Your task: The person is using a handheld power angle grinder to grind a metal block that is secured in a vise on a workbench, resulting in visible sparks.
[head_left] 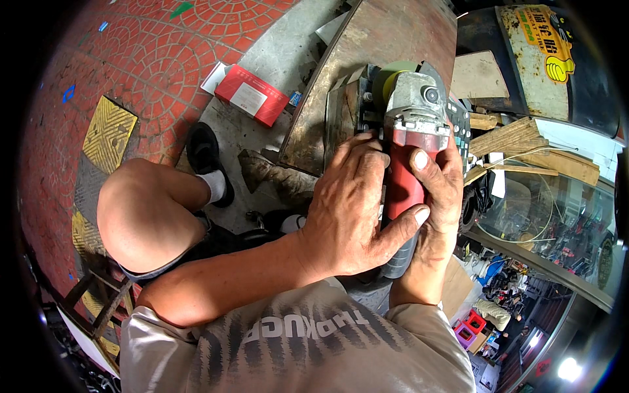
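A red and silver angle grinder (407,177) lies lengthwise in front of me, its metal head uppermost in the picture, with a yellow-green round part (388,82) partly hidden behind it. My right hand (434,196) grips the red body from the right, thumb on top. My left hand (354,209) is closed against its left side, thumb across the lower body and fingers curled beside it. Just left of the head is a dark, worn metal block (344,121), at the edge of a stained board (314,131).
My bent leg is at left, near yellow-black rubber ramps (111,131) on red paving (151,65). A red box (262,105) lies on concrete (262,59). At right are a rusty drum (540,98), wood planks (557,164), a glass panel (537,209) and a cluttered shop interior.
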A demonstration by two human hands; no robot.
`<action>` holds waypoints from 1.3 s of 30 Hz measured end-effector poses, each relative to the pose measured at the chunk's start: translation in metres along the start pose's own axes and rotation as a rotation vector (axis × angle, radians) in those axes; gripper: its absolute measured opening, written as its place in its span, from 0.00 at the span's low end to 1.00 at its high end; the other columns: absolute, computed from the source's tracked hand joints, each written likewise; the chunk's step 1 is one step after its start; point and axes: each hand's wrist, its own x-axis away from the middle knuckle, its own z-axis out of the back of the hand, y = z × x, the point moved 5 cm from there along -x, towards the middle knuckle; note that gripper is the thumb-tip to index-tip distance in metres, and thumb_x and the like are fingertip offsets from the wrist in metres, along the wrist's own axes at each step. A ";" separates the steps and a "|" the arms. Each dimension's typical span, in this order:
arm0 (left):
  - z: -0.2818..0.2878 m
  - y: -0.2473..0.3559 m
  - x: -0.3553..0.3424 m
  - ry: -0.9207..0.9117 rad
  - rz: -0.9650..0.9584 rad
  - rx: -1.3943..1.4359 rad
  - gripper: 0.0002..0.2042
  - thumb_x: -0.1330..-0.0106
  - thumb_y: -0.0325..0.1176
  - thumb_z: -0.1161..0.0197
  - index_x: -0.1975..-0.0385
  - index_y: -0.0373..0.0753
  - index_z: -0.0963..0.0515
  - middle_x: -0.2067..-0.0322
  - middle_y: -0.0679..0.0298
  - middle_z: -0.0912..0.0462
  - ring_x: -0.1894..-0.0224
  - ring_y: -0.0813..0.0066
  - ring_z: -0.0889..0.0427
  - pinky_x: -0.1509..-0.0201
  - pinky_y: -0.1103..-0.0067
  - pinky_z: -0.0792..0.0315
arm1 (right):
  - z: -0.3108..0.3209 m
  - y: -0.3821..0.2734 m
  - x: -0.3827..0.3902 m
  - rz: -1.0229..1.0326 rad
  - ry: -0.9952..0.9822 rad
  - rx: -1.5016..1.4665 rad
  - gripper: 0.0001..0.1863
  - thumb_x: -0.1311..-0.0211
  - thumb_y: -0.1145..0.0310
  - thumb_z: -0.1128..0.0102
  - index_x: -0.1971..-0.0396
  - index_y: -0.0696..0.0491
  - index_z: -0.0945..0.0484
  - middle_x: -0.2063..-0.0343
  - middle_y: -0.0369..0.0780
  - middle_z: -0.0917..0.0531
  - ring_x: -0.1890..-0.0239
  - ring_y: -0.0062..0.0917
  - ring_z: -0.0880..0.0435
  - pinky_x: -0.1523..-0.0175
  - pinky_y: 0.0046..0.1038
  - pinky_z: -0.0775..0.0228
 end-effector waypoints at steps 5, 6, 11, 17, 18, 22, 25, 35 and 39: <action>0.000 -0.001 0.001 0.018 -0.020 -0.008 0.34 0.24 0.52 0.24 0.41 0.22 0.27 0.45 0.32 0.21 0.38 0.25 0.21 0.27 0.42 0.28 | -0.005 -0.001 0.000 -0.001 -0.005 -0.020 0.55 0.33 0.67 0.16 0.12 0.62 0.39 0.29 0.48 0.15 0.28 0.35 0.15 0.18 0.40 0.30; 0.000 -0.001 0.001 0.017 -0.022 -0.010 0.35 0.24 0.53 0.24 0.41 0.22 0.27 0.45 0.32 0.21 0.38 0.25 0.21 0.27 0.42 0.28 | -0.005 -0.001 0.000 -0.002 -0.005 -0.021 0.55 0.33 0.68 0.16 0.12 0.62 0.39 0.29 0.48 0.15 0.28 0.35 0.15 0.18 0.40 0.30; 0.000 -0.003 0.002 0.017 -0.028 -0.015 0.35 0.24 0.53 0.24 0.40 0.22 0.28 0.44 0.32 0.21 0.38 0.25 0.21 0.27 0.42 0.27 | -0.004 -0.001 0.000 -0.001 -0.003 -0.008 0.55 0.33 0.67 0.15 0.12 0.62 0.39 0.30 0.48 0.15 0.29 0.35 0.14 0.18 0.40 0.29; 0.001 -0.004 0.002 -0.008 -0.015 -0.003 0.36 0.24 0.52 0.25 0.38 0.23 0.29 0.42 0.32 0.22 0.37 0.25 0.22 0.27 0.42 0.28 | -0.003 -0.001 -0.002 0.003 -0.016 0.003 0.56 0.34 0.65 0.14 0.12 0.61 0.38 0.30 0.48 0.14 0.30 0.35 0.13 0.20 0.40 0.26; 0.001 -0.004 0.002 -0.008 -0.009 0.001 0.36 0.24 0.52 0.25 0.38 0.23 0.29 0.42 0.32 0.22 0.37 0.25 0.22 0.27 0.42 0.28 | -0.003 0.000 -0.002 0.009 -0.019 0.001 0.56 0.34 0.65 0.14 0.12 0.61 0.38 0.31 0.49 0.14 0.31 0.35 0.13 0.20 0.40 0.26; 0.001 -0.004 0.002 -0.003 0.000 0.011 0.35 0.24 0.52 0.25 0.38 0.23 0.28 0.42 0.33 0.22 0.37 0.26 0.21 0.28 0.43 0.27 | -0.004 0.000 -0.003 0.008 -0.017 -0.013 0.56 0.35 0.66 0.14 0.12 0.61 0.38 0.31 0.49 0.13 0.32 0.36 0.12 0.21 0.40 0.25; 0.001 -0.004 0.002 0.012 -0.008 0.027 0.34 0.24 0.51 0.24 0.39 0.24 0.28 0.42 0.34 0.22 0.38 0.27 0.21 0.30 0.44 0.26 | -0.005 -0.001 -0.003 0.004 -0.028 -0.018 0.56 0.35 0.66 0.14 0.12 0.61 0.38 0.32 0.49 0.13 0.32 0.36 0.11 0.21 0.40 0.24; 0.002 0.003 -0.003 -0.002 0.049 -0.047 0.32 0.27 0.46 0.20 0.35 0.28 0.23 0.37 0.39 0.17 0.36 0.36 0.17 0.30 0.51 0.24 | 0.003 0.001 -0.004 -0.009 0.015 -0.018 0.52 0.33 0.66 0.16 0.13 0.61 0.35 0.32 0.49 0.13 0.31 0.36 0.12 0.22 0.39 0.24; 0.003 0.003 -0.003 0.007 0.046 -0.042 0.31 0.27 0.45 0.21 0.35 0.28 0.23 0.36 0.39 0.17 0.36 0.36 0.17 0.30 0.51 0.24 | 0.001 0.002 -0.006 -0.010 0.005 -0.022 0.52 0.32 0.66 0.16 0.13 0.61 0.35 0.32 0.49 0.13 0.31 0.36 0.13 0.22 0.39 0.24</action>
